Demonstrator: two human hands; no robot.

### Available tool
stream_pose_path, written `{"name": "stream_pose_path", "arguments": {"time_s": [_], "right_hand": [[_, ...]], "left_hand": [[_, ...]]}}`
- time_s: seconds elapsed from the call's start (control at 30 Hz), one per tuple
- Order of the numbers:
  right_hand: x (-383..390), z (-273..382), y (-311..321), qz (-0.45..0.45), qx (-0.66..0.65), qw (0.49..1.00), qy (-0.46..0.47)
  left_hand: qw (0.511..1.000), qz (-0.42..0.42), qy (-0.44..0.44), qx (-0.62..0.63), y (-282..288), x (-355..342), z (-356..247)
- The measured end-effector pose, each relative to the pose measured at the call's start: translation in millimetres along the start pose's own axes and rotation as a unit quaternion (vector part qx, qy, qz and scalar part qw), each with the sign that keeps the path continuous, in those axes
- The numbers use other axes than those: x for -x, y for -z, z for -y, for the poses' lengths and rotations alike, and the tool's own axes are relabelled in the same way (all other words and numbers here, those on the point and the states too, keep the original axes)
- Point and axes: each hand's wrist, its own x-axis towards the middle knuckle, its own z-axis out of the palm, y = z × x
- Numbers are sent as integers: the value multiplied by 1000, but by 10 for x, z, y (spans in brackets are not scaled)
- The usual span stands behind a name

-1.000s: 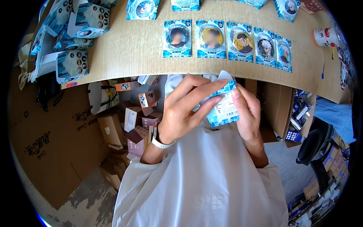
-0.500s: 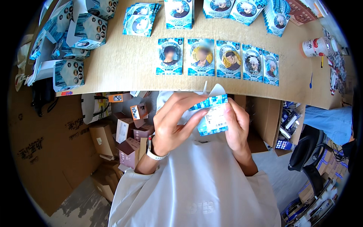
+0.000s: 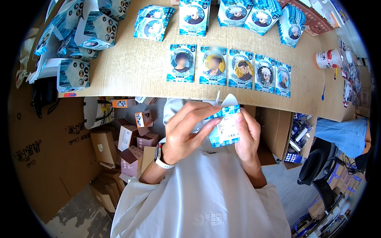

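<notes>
- Both hands held close together over the lap, just below the near edge of the table (image 3: 131, 79)
- Left hand (image 3: 183, 133): fingers curled, fingertips pinching the left side and top of a small blue packet (image 3: 225, 131); white wristband on that wrist
- Right hand (image 3: 247, 137): cupped around the packet's right edge, thumb pressed on its face
- Packet upright between the two hands, white flap standing open at its top; contents not visible
- On the table above the packet: row of five blue cards (image 3: 230, 68) lying flat side by side; more stacks beyond the row; open display boxes (image 3: 73, 73) at the table's left end
- Cardboard boxes (image 3: 127, 142) on the floor under the table, left of the hands
- Risk, judged: a hard pull on the flap could tear the packet unevenly or bend what is inside
- Risk, judged: the grip is at the edges only, so the packet could slip and drop among the boxes below
</notes>
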Motion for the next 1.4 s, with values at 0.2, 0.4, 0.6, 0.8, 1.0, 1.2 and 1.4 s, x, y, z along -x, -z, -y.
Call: {"name": "stream_pose_path", "arguments": {"time_s": [0.2,0.4,0.6,0.8,1.0,1.2,1.4], "right_hand": [[0,50,-26,-1,1,1000,-8],[-30,73,-6,11,29,999,15],[-30,107,-9,1,23,1000,8],[-21,80,28,-10,35,999,-3],[-21,85,32,-17,33,999,-13],[-2,65,37,-9,28,999,-17],[-35,86,19,-31,-3,1000,-1]], "left_hand": [[1000,1,5,-5,-20,23,17],[998,-40,58,-1,-57,49,-39],[998,-59,26,11,-106,73,3],[998,-51,40,25,-129,54,-19],[999,-45,28,9,-124,38,2],[997,-44,55,24,-130,73,4],[941,-86,200,259,-205,104,-91]]}}
